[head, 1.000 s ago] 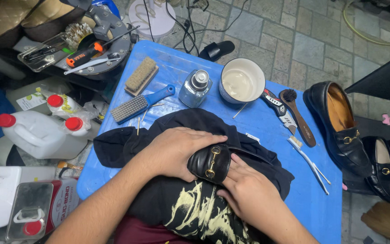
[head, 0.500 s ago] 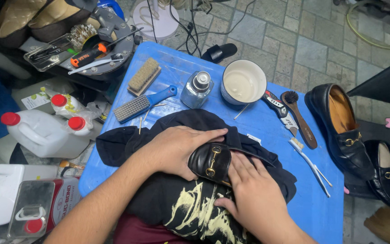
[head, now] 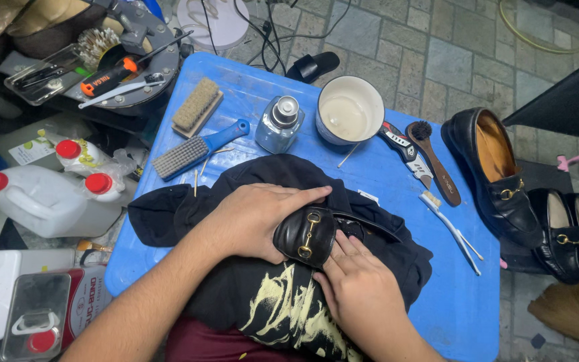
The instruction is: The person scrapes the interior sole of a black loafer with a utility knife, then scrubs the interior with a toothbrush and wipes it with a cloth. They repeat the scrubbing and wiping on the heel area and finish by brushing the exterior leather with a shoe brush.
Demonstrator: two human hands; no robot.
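Your left hand (head: 257, 218) lies curled over the black loafer (head: 305, 234) at the middle of the blue table (head: 464, 302), fingers closed around its upper so that most of the shoe is hidden; only the toe band with its gold buckle shows. Your right hand (head: 358, 287) presses flat, fingers together, against the shoe's near right side, resting on the black cloth (head: 249, 295) that covers the table's near half. The cloth's pale print runs out of view at the near edge, and the shoe's sole cannot be seen.

Far left, off the table, white jugs with red caps (head: 48, 201) stand on the floor, partly cut off. On the table's far left lie a wooden brush (head: 196, 105) and a blue-handled brush (head: 192, 148). Right of them stand a glass bottle (head: 279, 125) and a white cup (head: 350, 109). Further right lie a folding knife (head: 404, 150), a small dark brush (head: 433, 161) and a toothbrush (head: 450, 229). Beyond the table's right edge sit an open black loafer (head: 497, 177) and two more loafers (head: 574, 238), the last one cut off by the frame.
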